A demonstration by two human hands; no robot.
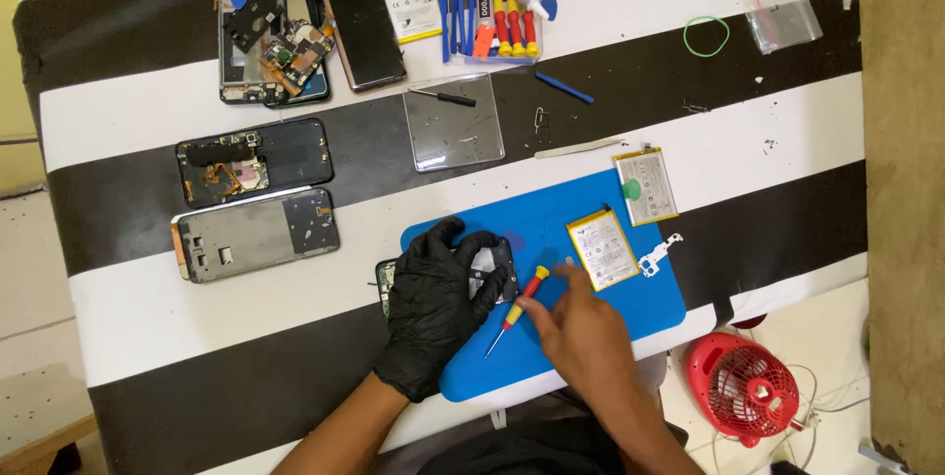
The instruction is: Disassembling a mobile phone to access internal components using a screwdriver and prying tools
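The left hand (pixel 440 306), in a black glove, lies with fingers spread flat over an opened dark smartphone body (pixel 489 270) at the left end of the blue rubber work mat (pixel 551 214). The phone looks thin, rigid and fragile; holding it by its frame edges seems safest. The bare right hand (pixel 576 329) pinches a small red-and-yellow screwdriver (pixel 520 304), light and easily rolled, just right of the phone. Further right on the mat lie a flat yellow-edged battery (pixel 602 248) and a white metal bracket (pixel 660 254). Beyond the mat on the striped surface (pixel 148 308), a clear plastic lid (pixel 455 126), two stripped phone frames (pixel 254 194) and a tool tray (pixel 492 7) stand well apart, obstructing nothing.
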